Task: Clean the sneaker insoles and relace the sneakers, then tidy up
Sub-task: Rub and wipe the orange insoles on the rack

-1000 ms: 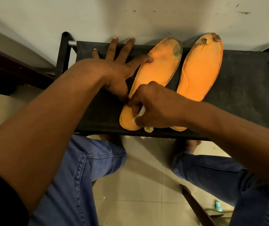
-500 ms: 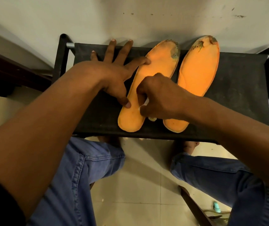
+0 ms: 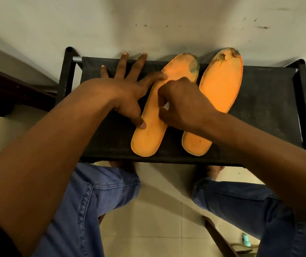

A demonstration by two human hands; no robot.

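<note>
1. Insoles, two orange ones, lie side by side on a black rack at centre frame; the left insole is being wiped, the right insole lies just beside it.
2. Left hand is spread flat, forefinger and thumb pressing the left insole down.
3. Right hand is curled around a white wipe, mostly hidden.
4. Since a second ago, the right hand has moved from the heel up to mid-insole.
5. Judgement: cleaning is progressing toeward; dirty toe patches remain, relacing not begun.
</note>
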